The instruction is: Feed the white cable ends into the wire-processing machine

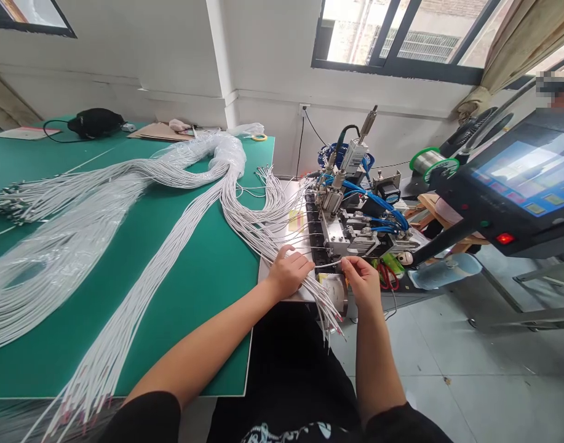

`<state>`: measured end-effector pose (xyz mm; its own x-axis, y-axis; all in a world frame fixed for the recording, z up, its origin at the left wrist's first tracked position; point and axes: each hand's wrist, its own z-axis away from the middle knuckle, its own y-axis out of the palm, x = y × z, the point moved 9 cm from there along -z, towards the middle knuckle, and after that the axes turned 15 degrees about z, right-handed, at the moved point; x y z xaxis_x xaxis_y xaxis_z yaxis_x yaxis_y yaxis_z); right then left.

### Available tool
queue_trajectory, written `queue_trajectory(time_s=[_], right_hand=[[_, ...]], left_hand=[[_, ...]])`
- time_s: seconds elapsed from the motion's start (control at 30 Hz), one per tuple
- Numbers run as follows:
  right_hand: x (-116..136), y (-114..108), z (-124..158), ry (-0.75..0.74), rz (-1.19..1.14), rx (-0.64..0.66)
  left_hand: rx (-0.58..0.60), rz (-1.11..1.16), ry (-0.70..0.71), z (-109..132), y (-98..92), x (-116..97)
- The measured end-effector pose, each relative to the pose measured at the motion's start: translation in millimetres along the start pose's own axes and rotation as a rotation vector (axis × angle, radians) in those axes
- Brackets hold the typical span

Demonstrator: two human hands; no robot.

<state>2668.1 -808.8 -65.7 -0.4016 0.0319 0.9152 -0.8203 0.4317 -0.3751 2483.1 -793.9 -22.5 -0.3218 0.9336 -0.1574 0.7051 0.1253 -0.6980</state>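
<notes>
One white cable (328, 264) runs level between my two hands, just in front of the machine (339, 227). My left hand (291, 272) is closed around that cable near the end of the metal plate, above a bundle of white cables (321, 295) whose ends hang over the edge. My right hand (362, 280) pinches the cable's other end between thumb and fingertips. Several thin cables lead into the black slotted rail (315, 227) of the machine. What lies under my left palm is hidden.
Plastic-wrapped cable bundles (69, 258) spread over the green table (208, 307). At the right, a screen (531, 175) on a black arm stands above the floor. A solder spool (433, 165), red-handled tool (387, 275) and clear bottle (448, 271) are beyond my right hand.
</notes>
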Motion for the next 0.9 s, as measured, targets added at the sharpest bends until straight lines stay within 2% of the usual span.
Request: queue_trajectory(time_s=[0.17,0.37,0.47,0.57,0.7,0.9], right_hand=[[1,9,2,0.0,-0.14,0.021],[3,18,3,0.03,-0.178,0.055],[4,10,0,0.014,-0.069,0.023],[5,-3,-5,-0.027,0.156,-0.025],[2,-7,-9,-0.069,0.409,0.016],[-7,-1,-16,-0.114,0.485,0.077]], left_hand=[[0.078,0.014,-0.007,1,10.3,4],[0.094,0.022,0.003,2,14.6,6],[0.101,0.025,-0.003,1,14.5,6],[0.092,0.031,-0.007,0,12.1,6],[0.119,0.025,-0.006,-1,13.8,5],[0.124,0.006,-0.036,-2,16.7,8]])
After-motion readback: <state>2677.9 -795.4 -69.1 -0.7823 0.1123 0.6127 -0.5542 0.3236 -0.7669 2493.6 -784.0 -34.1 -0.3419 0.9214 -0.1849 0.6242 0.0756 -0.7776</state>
